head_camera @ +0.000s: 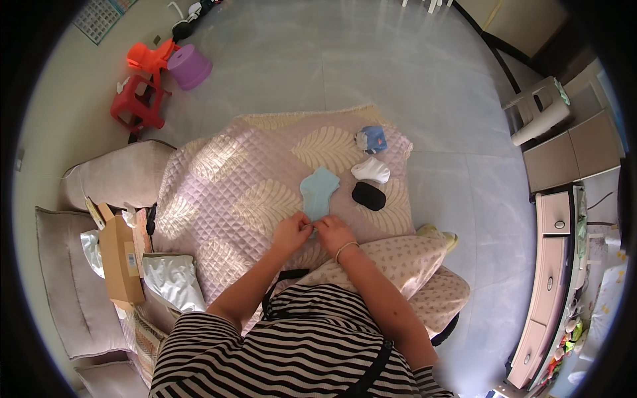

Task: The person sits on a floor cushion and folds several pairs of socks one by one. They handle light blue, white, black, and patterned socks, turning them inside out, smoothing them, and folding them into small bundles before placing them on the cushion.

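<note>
A pair of light blue socks (pixel 318 191) lies flat on the quilted cover (pixel 271 164), toes pointing away from me. At the near end, the cuffs are pinched between the fingertips of my left hand (pixel 291 231) and my right hand (pixel 336 235). The two hands almost meet there, and the fingers hide part of the cuff. To the right of the socks sit a black folded bundle (pixel 369 196), a white folded sock bundle (pixel 371 170) and a blue-and-grey folded bundle (pixel 372 139), in a row running away from me.
A cardboard box (pixel 119 253) and a silvery plastic bag (pixel 171 281) rest on the sofa at left. Beyond stand a red stool (pixel 139 102), a purple plastic stool (pixel 189 67) and an orange chair (pixel 149 55). Along the right runs a pink drawer cabinet (pixel 545 293), with a beige stool (pixel 540 109) farther off.
</note>
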Demonstrator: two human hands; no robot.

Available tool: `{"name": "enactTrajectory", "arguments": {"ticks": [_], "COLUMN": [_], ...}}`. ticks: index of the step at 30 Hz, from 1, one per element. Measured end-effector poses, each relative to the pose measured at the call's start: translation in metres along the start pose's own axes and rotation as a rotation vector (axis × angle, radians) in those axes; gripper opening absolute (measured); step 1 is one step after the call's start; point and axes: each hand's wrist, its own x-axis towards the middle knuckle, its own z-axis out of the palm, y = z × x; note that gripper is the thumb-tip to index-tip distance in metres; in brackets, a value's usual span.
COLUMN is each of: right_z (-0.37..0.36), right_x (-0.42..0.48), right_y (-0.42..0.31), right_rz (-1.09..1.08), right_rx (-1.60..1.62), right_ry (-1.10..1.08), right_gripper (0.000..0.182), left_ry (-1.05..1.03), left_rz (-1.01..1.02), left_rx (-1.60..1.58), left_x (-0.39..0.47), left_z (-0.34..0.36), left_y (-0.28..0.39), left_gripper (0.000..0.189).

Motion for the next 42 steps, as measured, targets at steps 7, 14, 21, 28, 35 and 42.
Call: {"name": "enactTrajectory", "arguments": {"ticks": [7,14,21,28,35,42], "right_z": [-0.004,-0.034,-0.016,-0.010,-0.024,-0.020], "right_x": [0.002,0.010,0.011,0.018,0.017,0.014], "right_y": [-0.001,-0.016,-0.002,0.006,-0.002,0.002], "right_rz": [0.136,0.002,0.104,0.159,0.048,0.057], "right_rx": [0.021,0.026,-0.047,-0.009,-0.006,-0.094], "right_ry": [-0.008,0.188,-0.014,0.081,0.217,0.150], "right_gripper": [0.013,0.020,0.017,0.011,0.019,0.023], "left_ry": [0.247,-0.051,0.020,0.208,0.200,-0.055], "left_rz": [0.554,0.309,0.226,0.681,0.539,0.086], "left_rx": [0.221,0.230,0.302,0.426,0.332,0.089], "left_x": [-0.022,0.007,0.013,0.002,0.012,0.024], "left_z": [0.007,-0.009,-0.007,-0.009,-0.005,-0.016], "left_y": [-0.003,0.001,0.011,0.014,0.002,0.010], "left_gripper": [0.031,0.019,0.016,0.029,0.024,0.020]}}
